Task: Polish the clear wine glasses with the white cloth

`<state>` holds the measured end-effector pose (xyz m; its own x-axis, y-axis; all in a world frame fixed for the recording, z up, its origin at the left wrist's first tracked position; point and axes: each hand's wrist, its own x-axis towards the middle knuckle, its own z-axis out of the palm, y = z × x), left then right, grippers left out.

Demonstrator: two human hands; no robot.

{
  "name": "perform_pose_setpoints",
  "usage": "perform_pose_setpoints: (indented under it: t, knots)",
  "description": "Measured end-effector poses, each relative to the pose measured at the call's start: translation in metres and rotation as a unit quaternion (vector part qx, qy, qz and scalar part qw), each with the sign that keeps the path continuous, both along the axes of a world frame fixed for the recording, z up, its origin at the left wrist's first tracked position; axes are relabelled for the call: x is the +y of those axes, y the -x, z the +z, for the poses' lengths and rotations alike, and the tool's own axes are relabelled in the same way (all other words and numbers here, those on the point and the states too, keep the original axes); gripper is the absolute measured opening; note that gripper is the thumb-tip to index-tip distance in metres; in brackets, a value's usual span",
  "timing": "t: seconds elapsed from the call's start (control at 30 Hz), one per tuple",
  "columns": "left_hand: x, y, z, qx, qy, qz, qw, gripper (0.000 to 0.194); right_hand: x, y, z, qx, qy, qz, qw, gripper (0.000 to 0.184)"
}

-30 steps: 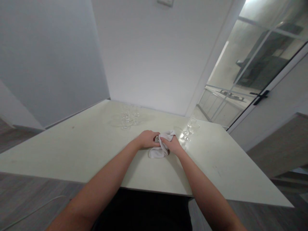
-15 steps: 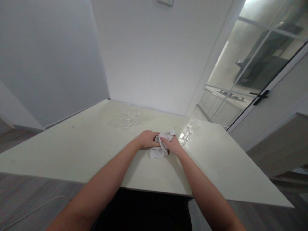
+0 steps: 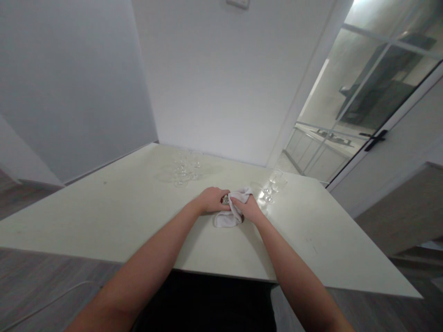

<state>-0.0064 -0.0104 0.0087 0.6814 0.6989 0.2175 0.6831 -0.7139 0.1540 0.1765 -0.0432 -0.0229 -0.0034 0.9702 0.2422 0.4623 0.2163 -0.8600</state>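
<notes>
Near the middle of the pale table [image 3: 114,216], my left hand [image 3: 212,199] is closed around a glass [image 3: 224,199], of which only a small shiny part shows between thumb and fingers. A white cloth [image 3: 226,219] is gripped in my right hand [image 3: 247,206], pressed against that glass, with one end hanging down toward the tabletop. The cloth and my fingers hide most of the glass, so its full shape does not show. Just beyond my right hand stand stemmed glasses [image 3: 277,182], upright and close together.
Several more clear stemmed glasses [image 3: 182,168] are grouped at the back left of the table. A white wall [image 3: 221,92] borders the far edge. On the right is a glazed door with a black handle [image 3: 376,139]. A cable [image 3: 51,302] lies on the floor at lower left.
</notes>
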Motion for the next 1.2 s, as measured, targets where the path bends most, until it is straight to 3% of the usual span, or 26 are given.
perform_pose_setpoints:
  t: [1.2]
  knots:
    - [-0.0007,-0.0003,0.0005,0.002,0.01,0.014,1.0,0.047,-0.001,0.0,-0.0005,0.003,-0.002,-0.012,1.0,0.044]
